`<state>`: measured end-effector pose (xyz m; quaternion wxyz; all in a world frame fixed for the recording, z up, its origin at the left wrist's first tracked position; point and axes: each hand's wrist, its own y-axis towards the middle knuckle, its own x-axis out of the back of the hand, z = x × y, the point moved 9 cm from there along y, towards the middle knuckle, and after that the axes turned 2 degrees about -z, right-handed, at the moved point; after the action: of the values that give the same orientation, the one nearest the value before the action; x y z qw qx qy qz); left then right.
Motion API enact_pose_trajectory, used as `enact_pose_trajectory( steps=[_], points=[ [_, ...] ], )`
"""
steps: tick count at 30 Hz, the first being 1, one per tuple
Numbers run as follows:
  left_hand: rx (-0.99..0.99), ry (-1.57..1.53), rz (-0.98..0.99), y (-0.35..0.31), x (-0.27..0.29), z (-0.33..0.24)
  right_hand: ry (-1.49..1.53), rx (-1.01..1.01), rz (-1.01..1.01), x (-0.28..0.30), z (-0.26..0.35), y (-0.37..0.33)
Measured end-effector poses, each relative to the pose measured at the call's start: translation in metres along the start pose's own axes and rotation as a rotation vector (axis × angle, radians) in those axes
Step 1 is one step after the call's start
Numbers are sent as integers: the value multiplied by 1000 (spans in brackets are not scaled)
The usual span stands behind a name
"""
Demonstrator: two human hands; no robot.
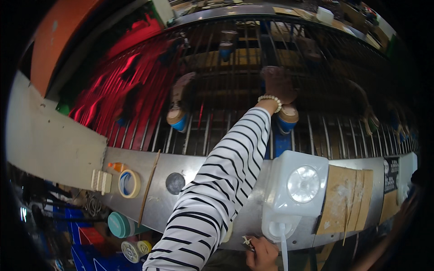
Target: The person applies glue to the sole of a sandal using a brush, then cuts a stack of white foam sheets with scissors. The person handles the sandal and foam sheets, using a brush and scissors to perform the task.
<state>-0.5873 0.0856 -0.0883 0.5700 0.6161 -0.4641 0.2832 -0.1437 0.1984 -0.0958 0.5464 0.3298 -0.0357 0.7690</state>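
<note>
My left hand (279,86), with a beaded bracelet at the wrist, reaches across to the metal roller conveyor. It lies over a shoe (288,114) with a tan toe and blue underside; its fingers are dark and smeared, so its grip cannot be made out. Close to the bench's front edge, my right hand (263,254) is closed, with a small dark thing bearing ragged whitish bits at the fingertips. Just beside the right hand stands a cut-open white plastic jug (281,185), with a long white strip or handle (283,248) hanging from its opening.
Another shoe (177,118) rests on the conveyor (316,131), with more farther back. The metal bench (153,212) holds a tape roll (129,184), a thin stick (149,187), a dark round disc (175,183) and stained cardboard (334,198). A teal-lidded tub (121,225) stands lower left.
</note>
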Motion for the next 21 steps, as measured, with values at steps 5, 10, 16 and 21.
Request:
enact_pose_trajectory(
  steps=[5, 10, 16, 21],
  points=[
    [-130, -92, 4, -5, 58, 69, -119, 79, -35, -1, -7, -13],
    [434, 507, 62, -115, 125, 239, -122, 38, -58, -7, -20, -21],
    [868, -89, 125, -180, 114, 318, -179, 15, -77, -10, -36, -37],
    [788, -149, -37, -185, 104, 336, -341, -22, -81, -8, -31, -34]
  ],
)
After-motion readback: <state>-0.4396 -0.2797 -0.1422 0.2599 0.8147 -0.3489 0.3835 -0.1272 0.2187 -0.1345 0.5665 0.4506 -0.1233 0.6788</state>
